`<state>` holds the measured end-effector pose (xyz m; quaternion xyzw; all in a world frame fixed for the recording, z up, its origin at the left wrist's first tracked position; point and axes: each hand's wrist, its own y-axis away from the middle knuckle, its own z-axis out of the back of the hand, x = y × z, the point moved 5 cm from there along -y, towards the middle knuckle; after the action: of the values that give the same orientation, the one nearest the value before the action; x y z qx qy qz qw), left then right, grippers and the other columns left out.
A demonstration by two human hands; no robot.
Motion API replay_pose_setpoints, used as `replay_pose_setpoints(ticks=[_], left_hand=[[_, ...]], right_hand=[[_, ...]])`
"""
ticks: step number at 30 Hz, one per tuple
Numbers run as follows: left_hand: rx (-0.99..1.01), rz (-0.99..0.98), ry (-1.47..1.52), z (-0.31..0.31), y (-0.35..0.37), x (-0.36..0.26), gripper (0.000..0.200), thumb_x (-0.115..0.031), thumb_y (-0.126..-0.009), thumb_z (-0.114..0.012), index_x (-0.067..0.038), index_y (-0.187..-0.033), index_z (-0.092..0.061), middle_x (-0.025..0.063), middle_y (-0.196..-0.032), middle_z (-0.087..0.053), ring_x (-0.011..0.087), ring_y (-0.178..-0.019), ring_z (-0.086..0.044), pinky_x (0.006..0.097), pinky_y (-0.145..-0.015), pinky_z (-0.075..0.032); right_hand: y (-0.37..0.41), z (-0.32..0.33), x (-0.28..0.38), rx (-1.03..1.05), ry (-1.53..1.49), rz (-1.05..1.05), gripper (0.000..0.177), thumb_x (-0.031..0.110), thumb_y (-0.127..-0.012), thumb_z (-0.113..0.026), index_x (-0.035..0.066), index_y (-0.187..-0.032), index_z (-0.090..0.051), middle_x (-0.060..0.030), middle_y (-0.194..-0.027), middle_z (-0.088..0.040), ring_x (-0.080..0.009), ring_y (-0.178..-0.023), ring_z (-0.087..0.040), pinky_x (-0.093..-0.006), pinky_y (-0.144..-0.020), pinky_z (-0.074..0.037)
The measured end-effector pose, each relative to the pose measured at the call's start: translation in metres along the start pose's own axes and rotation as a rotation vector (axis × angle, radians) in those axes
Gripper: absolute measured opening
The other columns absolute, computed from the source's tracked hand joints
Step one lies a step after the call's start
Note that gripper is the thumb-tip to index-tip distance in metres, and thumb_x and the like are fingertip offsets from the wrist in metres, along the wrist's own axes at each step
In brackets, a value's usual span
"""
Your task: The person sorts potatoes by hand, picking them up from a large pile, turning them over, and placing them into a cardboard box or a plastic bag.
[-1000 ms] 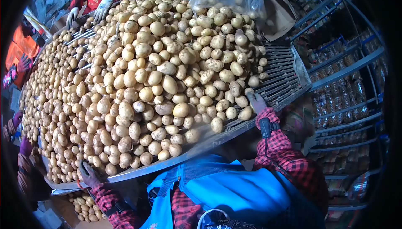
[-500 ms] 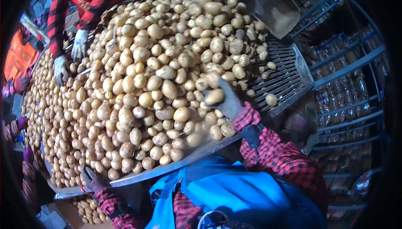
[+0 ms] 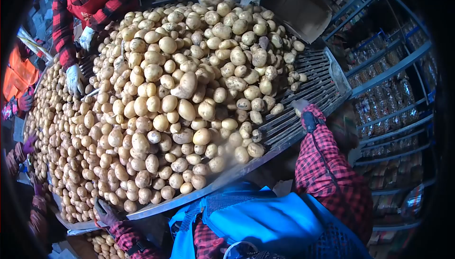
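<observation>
A big heap of pale yellow potatoes point(image 3: 185, 102) covers a metal-edged sorting table. My right hand point(image 3: 300, 104), gloved, is over the slatted rack at the right end of the heap. Its fingers are blurred and partly hidden by the wrist, and a bit of pale yellow potato point(image 3: 297, 112) shows at them; whether they grip it I cannot tell. My left hand point(image 3: 107, 212), in a dark glove, rests at the table's near edge beside the lowest potatoes, fingers stretched out and holding nothing.
Across the table a person in a checked shirt has white-gloved hands point(image 3: 74, 80) in the heap. Other workers' hands point(image 3: 26, 99) are at the left. A cardboard box point(image 3: 303, 10) stands behind the slatted rack point(image 3: 313, 76). Blue metal rails point(image 3: 393, 72) run along the right. More potatoes point(image 3: 105, 245) lie below the table.
My right hand has moved right, off the heap to the slatted rack; the potato it held no longer shows in it. My left hand stays at the edge. Potatoes now show inside a plastic bag at the back.
</observation>
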<state>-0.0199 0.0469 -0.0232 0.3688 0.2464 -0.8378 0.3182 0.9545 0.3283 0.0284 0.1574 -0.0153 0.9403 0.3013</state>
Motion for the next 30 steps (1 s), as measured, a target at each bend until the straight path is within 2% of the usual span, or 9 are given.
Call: replay_pose_setpoints(ticks=[5,9,12,15,17,19,21,26,30], left_hand=[[0.016,-0.005,-0.041,-0.001,-0.003,0.001,0.037,-0.021,-0.101,-0.045,0.003,-0.127,-0.053,0.0153,-0.123,-0.058,0.0228,-0.112,-0.055,0.0329,-0.099,-0.042],[-0.007,0.012,0.024,-0.001,-0.002,0.016,0.037,-0.023,-0.101,-0.046,0.003,-0.126,-0.054,0.0154,-0.124,-0.058,0.0244,-0.113,-0.055,0.0341,-0.100,-0.041],[0.022,0.075,0.005,0.001,-0.004,0.020,0.038,-0.024,-0.101,-0.046,0.003,-0.128,-0.053,0.0163,-0.126,-0.057,0.0250,-0.118,-0.052,0.0355,-0.103,-0.039],[0.009,-0.029,-0.016,-0.001,-0.005,0.025,0.039,-0.024,-0.102,-0.044,0.003,-0.129,-0.052,0.0164,-0.127,-0.056,0.0250,-0.120,-0.051,0.0358,-0.103,-0.039],[0.011,0.000,-0.006,-0.002,-0.004,0.017,0.039,-0.024,-0.102,-0.044,0.002,-0.130,-0.051,0.0162,-0.129,-0.054,0.0247,-0.120,-0.050,0.0355,-0.103,-0.039],[0.021,0.013,0.048,-0.002,-0.006,0.025,0.039,-0.024,-0.102,-0.044,0.002,-0.129,-0.051,0.0164,-0.128,-0.056,0.0237,-0.118,-0.051,0.0346,-0.102,-0.040],[0.006,0.014,0.036,0.000,-0.002,0.017,0.039,-0.024,-0.101,-0.045,0.003,-0.129,-0.052,0.0159,-0.126,-0.056,0.0226,-0.116,-0.052,0.0338,-0.100,-0.040],[-0.008,0.000,0.087,-0.001,0.001,0.020,0.037,-0.023,-0.101,-0.047,0.002,-0.128,-0.052,0.0136,-0.123,-0.057,0.0193,-0.108,-0.053,0.0324,-0.095,-0.042],[0.008,0.008,0.001,0.002,0.004,0.012,0.038,-0.023,-0.101,-0.046,0.001,-0.129,-0.051,0.0130,-0.124,-0.057,0.0200,-0.114,-0.052,0.0326,-0.099,-0.040]], right_hand=[[0.063,-0.007,0.054,0.343,0.234,-0.051,0.047,0.036,-0.077,-0.074,-0.002,-0.103,-0.065,-0.0125,-0.094,-0.069,-0.0227,-0.089,-0.065,-0.0358,-0.081,-0.051],[0.124,0.010,0.105,0.649,-0.349,0.129,0.025,0.027,-0.084,-0.071,0.003,-0.089,-0.068,-0.0044,-0.084,-0.067,-0.0131,-0.075,-0.061,-0.0299,-0.068,-0.050],[0.179,0.041,0.175,0.743,-0.749,0.195,0.033,0.028,-0.094,-0.058,0.001,-0.113,-0.064,-0.0063,-0.098,-0.064,-0.0135,-0.089,-0.062,-0.0255,-0.078,-0.051],[0.199,0.068,0.255,0.592,-0.619,0.690,0.040,0.029,-0.097,-0.055,0.000,-0.124,-0.056,-0.0079,-0.109,-0.062,-0.0128,-0.096,-0.060,-0.0255,-0.082,-0.050],[0.174,0.072,0.285,0.636,-0.955,0.449,0.040,0.022,-0.092,-0.065,-0.001,-0.124,-0.057,-0.0048,-0.113,-0.061,-0.0075,-0.099,-0.056,-0.0239,-0.082,-0.048],[0.127,0.091,0.312,0.098,-0.782,0.685,0.038,0.015,-0.091,-0.064,0.000,-0.125,-0.056,-0.0051,-0.108,-0.064,-0.0088,-0.094,-0.058,-0.0247,-0.078,-0.049],[0.063,0.089,0.321,-0.062,-0.792,0.537,0.039,0.015,-0.089,-0.066,-0.003,-0.122,-0.057,-0.0047,-0.099,-0.067,-0.0109,-0.084,-0.062,-0.0251,-0.072,-0.050],[-0.015,0.077,0.329,0.231,-0.398,0.291,0.065,0.050,-0.079,-0.073,0.006,-0.123,-0.058,-0.0018,-0.095,-0.065,-0.0120,-0.070,-0.057,-0.0286,-0.061,-0.045],[-0.045,0.056,0.339,0.069,-0.224,0.216,0.063,0.031,-0.083,-0.072,-0.002,-0.131,-0.048,-0.0081,-0.096,-0.066,-0.0149,-0.077,-0.062,-0.0275,-0.067,-0.051]])
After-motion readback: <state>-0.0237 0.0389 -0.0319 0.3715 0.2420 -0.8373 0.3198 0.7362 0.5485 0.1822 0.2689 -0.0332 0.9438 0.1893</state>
